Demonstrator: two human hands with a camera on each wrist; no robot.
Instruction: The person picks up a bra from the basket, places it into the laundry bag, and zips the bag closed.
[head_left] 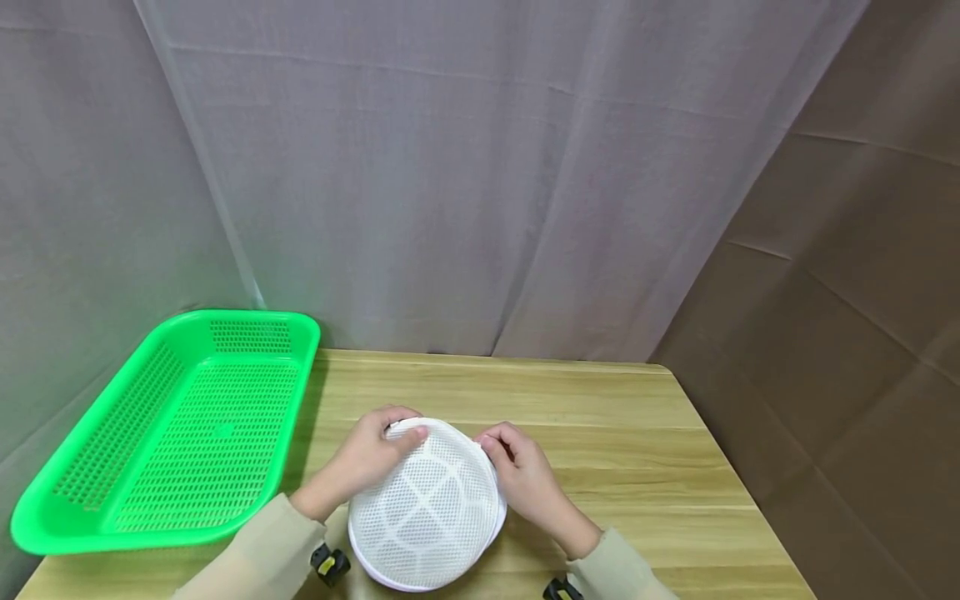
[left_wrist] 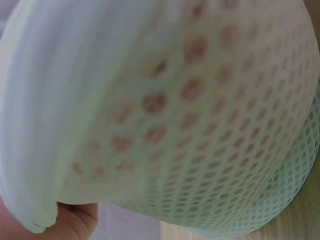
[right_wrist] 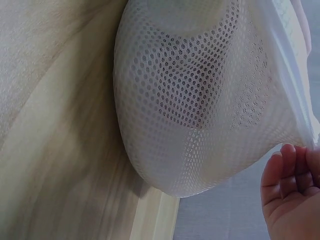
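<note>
A round white mesh laundry bag point(head_left: 427, 508) stands tilted at the front middle of the table, with white bands crossing its face. My left hand point(head_left: 371, 454) grips its upper left rim, thumb laid over the mesh face. At the upper right rim, my right hand point(head_left: 525, 475) pinches the edge between thumb and curled fingers. The right wrist view shows the bag's mesh side point(right_wrist: 185, 90) bulging above the wood, its edge drawn toward the right hand point(right_wrist: 290, 200). Mesh point(left_wrist: 225, 125) fills most of the left wrist view. What the right fingertips pinch exactly is hidden.
A green plastic basket point(head_left: 303, 375) with slotted walls stands on the left of the wooden table point(head_left: 622, 450). Grey curtains point(head_left: 420, 208) hang behind the table, and a brown cloth point(head_left: 847, 333) hangs along the right side.
</note>
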